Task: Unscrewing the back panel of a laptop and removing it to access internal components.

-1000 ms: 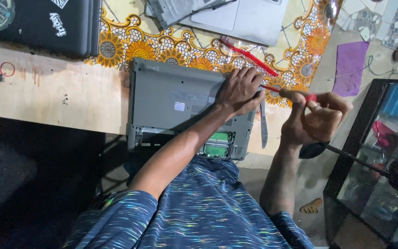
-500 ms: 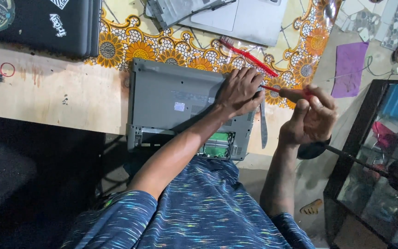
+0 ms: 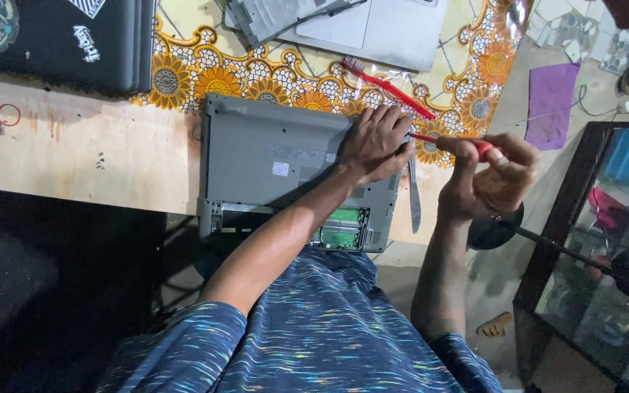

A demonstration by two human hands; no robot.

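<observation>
A grey laptop [image 3: 271,164] lies upside down on a wooden board, its bottom cover facing up and a green circuit part showing in an open bay at its near edge. My left hand [image 3: 375,142] presses flat on the laptop's right end. My right hand [image 3: 491,178] grips a red-handled screwdriver [image 3: 451,140], whose tip points at the laptop's right edge beside my left fingers.
A red toothbrush [image 3: 391,87] and a grey flat tool [image 3: 414,196] lie by the laptop's right side. A dark laptop [image 3: 60,40] with stickers sits at the far left, a silver laptop [image 3: 358,25] behind. A flowered cloth [image 3: 198,80] covers the table. A glass cabinet [image 3: 606,240] stands right.
My right hand has shifted slightly with the screwdriver, its fingers turning on the handle. My left hand stays on the laptop.
</observation>
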